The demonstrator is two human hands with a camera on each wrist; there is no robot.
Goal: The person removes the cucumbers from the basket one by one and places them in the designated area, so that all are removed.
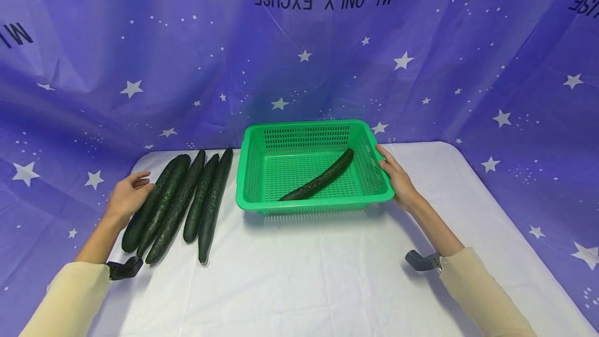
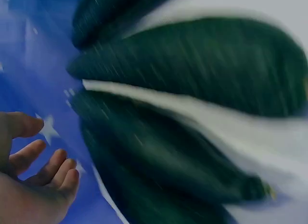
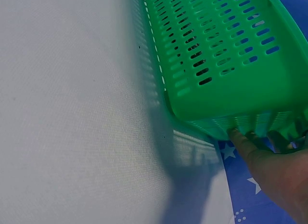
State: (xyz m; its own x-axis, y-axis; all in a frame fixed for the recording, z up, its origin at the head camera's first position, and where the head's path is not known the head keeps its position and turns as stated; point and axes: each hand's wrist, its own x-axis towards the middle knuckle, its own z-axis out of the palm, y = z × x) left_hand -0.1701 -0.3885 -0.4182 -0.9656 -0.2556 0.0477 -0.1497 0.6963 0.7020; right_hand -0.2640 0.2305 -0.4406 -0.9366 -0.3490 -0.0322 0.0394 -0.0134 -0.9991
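Observation:
In the head view, my left hand [image 1: 128,195] is beside the leftmost of several dark green cucumbers [image 1: 178,207], its fingers loosely bent. The left wrist view shows the same hand [image 2: 41,178] with nothing between its fingers, apart from the blurred cucumbers [image 2: 159,147]. A green plastic basket [image 1: 315,205] stands in the middle with a single curved cucumber [image 1: 323,178] lying slantwise inside. My right hand [image 1: 398,178] touches the basket's right side near the rim, fingers extended. Up close in the right wrist view, fingertips of that hand [image 3: 279,171] meet the slotted green wall [image 3: 202,55].
A white cloth [image 1: 299,280] covers the table under everything. Behind and at both sides hangs a purple-blue sheet [image 1: 327,56] with white stars and lettering. Each wrist wears a black device [image 1: 125,268], and both sleeves are cream.

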